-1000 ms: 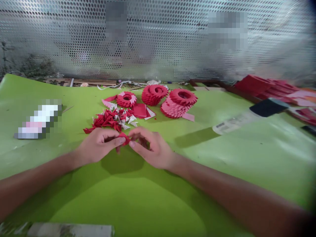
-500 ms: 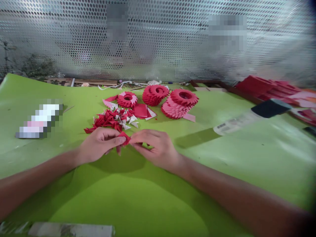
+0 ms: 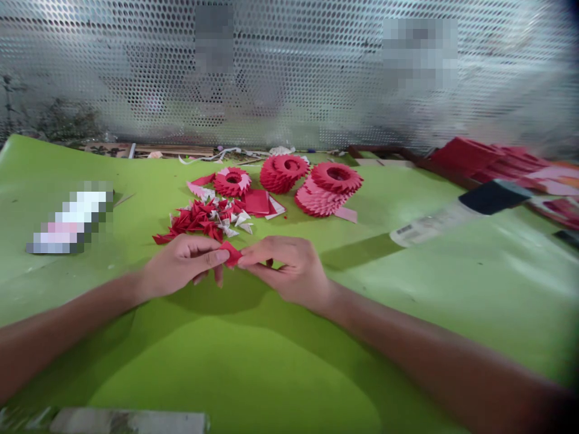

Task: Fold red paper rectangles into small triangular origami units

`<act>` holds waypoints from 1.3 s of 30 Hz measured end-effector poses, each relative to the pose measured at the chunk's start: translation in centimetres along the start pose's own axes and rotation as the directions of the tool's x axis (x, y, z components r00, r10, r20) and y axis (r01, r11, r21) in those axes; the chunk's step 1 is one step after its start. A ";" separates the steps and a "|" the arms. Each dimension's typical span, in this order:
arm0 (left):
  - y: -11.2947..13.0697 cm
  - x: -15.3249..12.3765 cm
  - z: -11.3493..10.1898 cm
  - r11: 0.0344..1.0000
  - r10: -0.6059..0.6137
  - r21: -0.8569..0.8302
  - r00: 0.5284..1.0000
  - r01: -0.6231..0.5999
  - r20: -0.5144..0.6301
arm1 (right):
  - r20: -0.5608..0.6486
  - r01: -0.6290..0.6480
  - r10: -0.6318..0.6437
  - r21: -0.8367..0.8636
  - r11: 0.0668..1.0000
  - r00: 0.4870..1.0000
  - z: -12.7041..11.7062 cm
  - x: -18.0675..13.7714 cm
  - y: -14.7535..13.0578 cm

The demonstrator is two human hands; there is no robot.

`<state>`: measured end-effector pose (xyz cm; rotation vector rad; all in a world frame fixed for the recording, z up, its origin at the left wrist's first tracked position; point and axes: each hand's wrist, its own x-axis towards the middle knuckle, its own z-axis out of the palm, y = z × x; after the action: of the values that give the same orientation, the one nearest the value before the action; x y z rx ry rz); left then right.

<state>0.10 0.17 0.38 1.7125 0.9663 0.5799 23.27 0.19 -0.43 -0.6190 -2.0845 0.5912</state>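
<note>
Both of my hands meet at the middle of a green table (image 3: 253,367) and pinch one small folded red paper piece (image 3: 231,254) between their fingertips. My left hand (image 3: 183,265) grips it from the left with thumb and forefinger. My right hand (image 3: 289,268) grips it from the right, fingers curled. Just beyond the hands lies a heap of small red and white folded paper triangles (image 3: 205,220).
Three red and pink rings built of folded paper (image 3: 233,181) (image 3: 283,172) (image 3: 328,188) sit farther back, with flat red sheets (image 3: 257,202) between them. A bottle with a black cap (image 3: 456,212) lies at right, red paper stacks (image 3: 488,161) beyond it. A perforated metal screen (image 3: 289,78) closes the back.
My hands stay at the same spot; the fingers shifted slightly on the red piece, the right fingertips sliding a little toward the left hand.
</note>
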 end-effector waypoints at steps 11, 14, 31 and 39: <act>-0.4 -0.1 -0.1 0.999 0.001 0.038 1.000 -0.001 -0.001 | 0.006 -0.188 0.189 0.158 0.969 0.982 -0.1 0.2 -0.1; -0.7 -0.1 -0.1 0.997 0.008 0.077 1.000 -0.008 0.001 | 0.012 -0.193 0.193 0.176 0.965 0.981 0.0 0.2 -0.1; -0.3 0.0 0.2 0.916 0.116 0.391 0.992 -0.090 -0.044 | 0.039 -0.403 0.416 0.344 0.848 0.909 0.6 0.3 0.3; 0.1 -0.1 0.4 0.905 0.132 0.412 0.990 -0.103 -0.041 | 0.093 -0.457 0.452 0.326 0.828 0.887 0.4 0.3 0.2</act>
<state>0.39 -0.14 0.38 2.1490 1.0944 0.5419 22.80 0.44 -0.56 -0.9149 -1.7808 1.2031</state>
